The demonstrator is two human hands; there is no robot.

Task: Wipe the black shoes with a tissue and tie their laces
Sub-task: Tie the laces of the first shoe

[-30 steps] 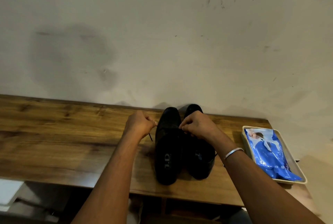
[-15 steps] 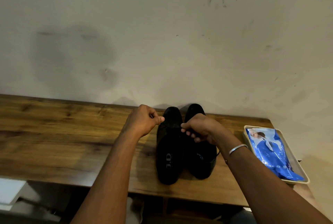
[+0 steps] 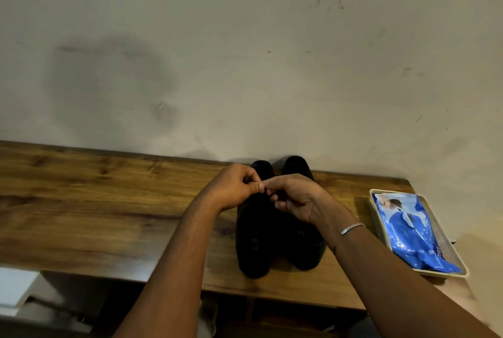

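Note:
Two black shoes stand side by side on the wooden table [image 3: 81, 209], toes toward the wall: the left shoe [image 3: 254, 245] and the right shoe [image 3: 302, 245]. Both hands hover over the left shoe's lacing area. My left hand [image 3: 234, 186] has its fingers curled, thumb and fingertips pinched together. My right hand [image 3: 295, 196] meets it, fingertips touching the left thumb, fingers curled. The laces themselves are hidden between the fingers and against the dark shoe. No loose tissue is visible.
A beige tray [image 3: 451, 253] at the table's right end holds a blue tissue pack [image 3: 408, 234]. The stained wall stands right behind the shoes. A white object [image 3: 13, 288] lies below the table's front edge at the left.
My hands were apart, at either side of the left shoe. They have come together above it, fingertips now touching.

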